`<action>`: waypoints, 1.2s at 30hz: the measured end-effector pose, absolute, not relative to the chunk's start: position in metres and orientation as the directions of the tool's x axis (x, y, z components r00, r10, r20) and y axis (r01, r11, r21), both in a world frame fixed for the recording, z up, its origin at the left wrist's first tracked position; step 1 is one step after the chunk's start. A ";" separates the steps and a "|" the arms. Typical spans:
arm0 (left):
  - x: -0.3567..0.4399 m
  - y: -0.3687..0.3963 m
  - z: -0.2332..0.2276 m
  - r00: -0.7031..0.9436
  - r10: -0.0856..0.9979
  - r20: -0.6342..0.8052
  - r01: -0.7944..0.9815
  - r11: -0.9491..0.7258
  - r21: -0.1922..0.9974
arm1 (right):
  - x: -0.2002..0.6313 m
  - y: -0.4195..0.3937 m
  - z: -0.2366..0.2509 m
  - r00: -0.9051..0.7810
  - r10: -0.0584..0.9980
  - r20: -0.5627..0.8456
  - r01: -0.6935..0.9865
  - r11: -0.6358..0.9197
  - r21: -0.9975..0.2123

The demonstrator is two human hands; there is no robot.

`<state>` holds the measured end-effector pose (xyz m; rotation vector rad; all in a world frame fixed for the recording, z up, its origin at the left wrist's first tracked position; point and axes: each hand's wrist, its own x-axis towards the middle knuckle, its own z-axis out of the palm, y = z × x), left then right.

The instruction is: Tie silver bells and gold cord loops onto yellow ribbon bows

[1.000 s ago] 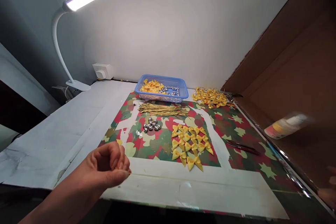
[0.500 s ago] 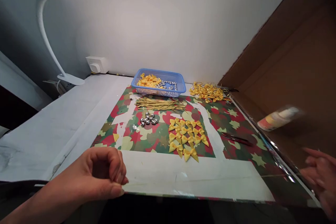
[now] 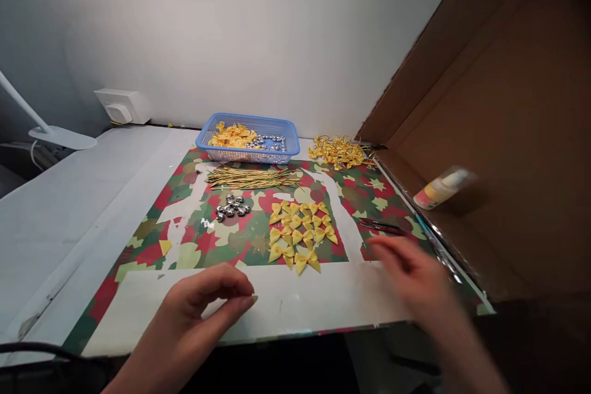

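The yellow bows [image 3: 302,237] sit in rows on the counter [image 3: 120,184], just past both hands. The left hand's [image 3: 198,314] fingertips are almost together; I can't tell if its grip pinches something thin. The right hand [image 3: 420,277] is a blur, so I can't tell its grip. The dark tool [image 3: 383,226] near it and the bottle [image 3: 438,191] look fuzzy. The lamp [image 3: 64,137] is cut off.

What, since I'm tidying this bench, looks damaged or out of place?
The patterned mat looks worn: ragged white patches break its print on both sides of the bows. A small yellow scrap also lies by itself toward the mat's left side, apart from the bows.
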<state>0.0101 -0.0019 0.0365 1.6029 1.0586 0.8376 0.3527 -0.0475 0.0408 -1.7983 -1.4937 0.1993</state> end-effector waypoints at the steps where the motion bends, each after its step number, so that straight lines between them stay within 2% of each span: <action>1: 0.016 -0.001 0.034 0.353 0.936 0.006 0.218 -0.089 0.972 | 0.334 -0.039 0.033 0.238 0.925 0.296 0.769 0.006 -0.639; 3: 0.026 -0.003 0.031 0.344 0.938 -0.039 0.190 -0.029 0.981 | 0.305 -0.027 0.019 0.163 0.959 0.230 0.775 0.020 -0.632; 8: 0.040 -0.008 0.027 0.362 0.924 -0.123 0.148 0.074 0.986 | 0.281 -0.024 0.005 0.152 0.975 0.159 0.784 -0.022 -0.620; 14: 0.048 0.001 0.029 0.388 0.917 -0.090 0.189 0.016 0.982 | 0.280 -0.032 0.009 0.110 0.982 0.152 0.742 0.021 -0.671; 18: 0.052 0.001 0.030 0.416 0.901 -0.125 0.035 0.121 0.992 | 0.268 -0.037 0.017 0.042 0.989 0.143 0.654 0.081 -0.752; 20: 0.052 0.001 0.029 0.438 0.892 -0.116 -0.037 0.147 0.988 | 0.259 -0.039 0.022 -0.007 0.988 0.154 0.606 0.127 -0.785; 23: 0.047 0.003 0.025 0.410 0.904 -0.120 -0.048 0.152 0.987 | 0.246 -0.034 0.027 -0.081 0.983 0.164 0.589 0.180 -0.788; 29: 0.021 0.010 0.019 0.257 0.943 -0.209 -0.083 0.237 0.968 | 0.229 0.008 0.040 -0.191 0.946 0.263 0.624 0.323 -0.711; 33: 0.011 0.014 0.019 0.260 0.934 -0.245 -0.201 0.300 0.932 | 0.219 0.026 0.054 -0.237 0.922 0.305 0.635 0.384 -0.670; 36: 0.007 0.013 0.020 0.285 0.914 -0.288 -0.288 0.368 0.884 | 0.210 0.019 0.057 -0.206 0.930 0.303 0.547 0.366 -0.753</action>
